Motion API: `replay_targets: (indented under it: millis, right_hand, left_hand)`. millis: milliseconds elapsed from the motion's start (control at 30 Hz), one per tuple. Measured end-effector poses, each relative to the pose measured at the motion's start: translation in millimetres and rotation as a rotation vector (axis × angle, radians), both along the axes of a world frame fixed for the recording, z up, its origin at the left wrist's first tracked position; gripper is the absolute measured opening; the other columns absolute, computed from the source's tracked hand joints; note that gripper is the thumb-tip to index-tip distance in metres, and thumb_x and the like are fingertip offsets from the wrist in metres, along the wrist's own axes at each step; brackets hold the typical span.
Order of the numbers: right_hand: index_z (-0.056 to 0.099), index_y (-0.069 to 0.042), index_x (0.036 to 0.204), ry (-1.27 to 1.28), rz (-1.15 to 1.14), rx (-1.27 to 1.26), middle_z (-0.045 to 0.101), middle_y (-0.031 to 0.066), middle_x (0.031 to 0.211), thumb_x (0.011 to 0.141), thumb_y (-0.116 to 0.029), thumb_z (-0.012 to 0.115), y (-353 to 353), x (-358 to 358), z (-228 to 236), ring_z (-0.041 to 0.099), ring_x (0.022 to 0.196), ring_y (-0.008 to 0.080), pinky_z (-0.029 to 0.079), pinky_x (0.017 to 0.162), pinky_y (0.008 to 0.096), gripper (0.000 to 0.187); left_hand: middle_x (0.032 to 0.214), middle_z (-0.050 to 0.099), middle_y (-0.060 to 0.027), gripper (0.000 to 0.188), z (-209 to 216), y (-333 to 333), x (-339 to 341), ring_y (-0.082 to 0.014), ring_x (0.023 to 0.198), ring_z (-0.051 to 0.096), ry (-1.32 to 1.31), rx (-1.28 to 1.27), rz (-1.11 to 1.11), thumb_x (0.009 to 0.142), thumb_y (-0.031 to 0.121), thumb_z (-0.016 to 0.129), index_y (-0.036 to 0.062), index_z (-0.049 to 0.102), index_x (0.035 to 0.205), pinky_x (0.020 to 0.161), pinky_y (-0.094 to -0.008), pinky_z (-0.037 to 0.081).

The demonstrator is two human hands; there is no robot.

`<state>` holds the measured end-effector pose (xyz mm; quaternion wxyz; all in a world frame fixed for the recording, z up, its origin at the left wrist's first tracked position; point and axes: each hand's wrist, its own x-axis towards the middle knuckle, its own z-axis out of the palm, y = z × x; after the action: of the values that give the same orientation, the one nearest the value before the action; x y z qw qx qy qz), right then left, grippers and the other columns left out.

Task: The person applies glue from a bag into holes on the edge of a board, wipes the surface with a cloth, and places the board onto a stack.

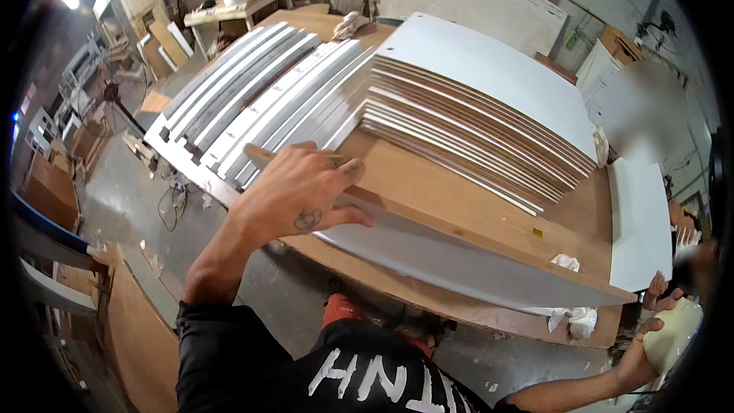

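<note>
A long panel (459,256) with a white face toward me and a brown wood edge stands tilted at the near side of the work table (367,266). My left hand (298,187) grips its upper edge near the left end, fingers over the top and thumb on the white face. At the far lower right, my right hand (641,356) is closed on a pale yellow, soft-looking lump (673,333); I cannot tell whether it is cloth or sponge. A crumpled white cloth (582,323) lies by the panel's right end.
Behind the panel is a stack of white-topped boards (489,69). Slatted white strips (260,92) lie at the left. A person (642,111) stands at the right, beside a white board (641,222); another hand (656,289) is near its lower corner. A cable (174,203) lies on the floor.
</note>
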<state>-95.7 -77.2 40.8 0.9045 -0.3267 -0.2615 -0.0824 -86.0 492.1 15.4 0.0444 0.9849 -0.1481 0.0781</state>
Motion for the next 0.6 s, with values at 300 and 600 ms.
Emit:
replay_targets:
  millis: [300, 600]
  right_hand:
    - [0.033, -0.015, 0.141, 0.28, 0.291, 0.067, 0.034, 0.0162, 0.14, 0.091, -0.035, 0.059, 317.3, 24.7, 8.2, 0.039, 0.117, 0.033, 0.048, 0.08, 0.0456, 0.06]
    - [0.048, -0.003, 0.129, 0.3, -0.463, -0.42, 0.061, 0.0138, 0.114, 0.091, -0.036, 0.06, 507.6, 39.1, -13.1, 0.065, 0.098, 0.0214, 0.057, 0.081, 0.0377, 0.052]
  left_hand:
    - [0.079, 0.069, -0.0119, 0.04, -33.0, 143.1, -6.7, -0.0299, 0.08, 0.066, 0.01, -0.619, -0.296, 0.074, 0.04, 0.078, 0.0043, 0.069, 0.089, 0.079, -0.0358, 0.049]
    - [0.097, 0.071, -0.0169, 0.03, -93.5, 124.4, 4.0, -0.0255, 0.092, 0.07, 0.205, -1.524, -0.531, 0.074, 0.018, 0.078, -0.001, 0.071, 0.096, 0.081, -0.0349, 0.054]
